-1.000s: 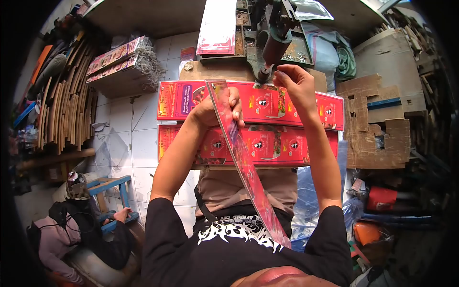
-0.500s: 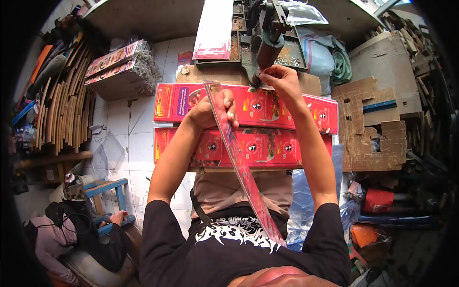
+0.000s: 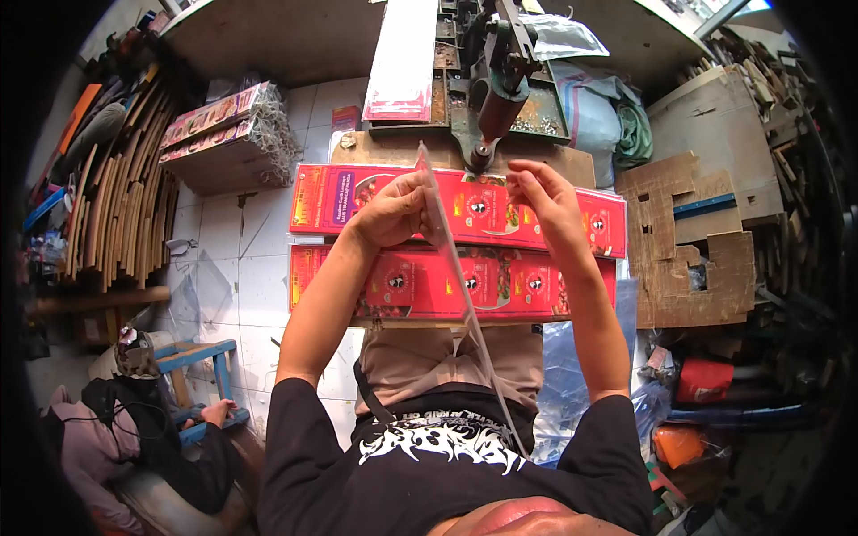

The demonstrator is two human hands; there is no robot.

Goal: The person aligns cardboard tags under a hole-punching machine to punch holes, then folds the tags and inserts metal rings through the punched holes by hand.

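Note:
My left hand (image 3: 395, 210) is closed on the edge of a long printed plastic-covered strip (image 3: 458, 272). The strip stands nearly edge-on and slants from near the machine down to my shirt. My right hand (image 3: 551, 204) is just right of the press machine's lower post (image 3: 481, 159), fingers bent and slightly apart, with nothing visible in them. Beneath both hands lie red printed strips (image 3: 487, 210) in an upper stack, with a lower stack of red strips (image 3: 420, 284) nearer me. The hand press (image 3: 503, 112) has a dark cylindrical body.
Parts trays (image 3: 541, 112) with small metal bits flank the press. Left of it lies a white-backed stack of strips (image 3: 402, 62). A tied bundle (image 3: 214, 134) sits on the tiles. Cut brown boards (image 3: 697, 241) lie right. A seated person (image 3: 170, 438) is lower left.
My right hand has drawn back from the press post toward me and right. The strip in my left hand has turned more edge-on, its upper end shifting right.

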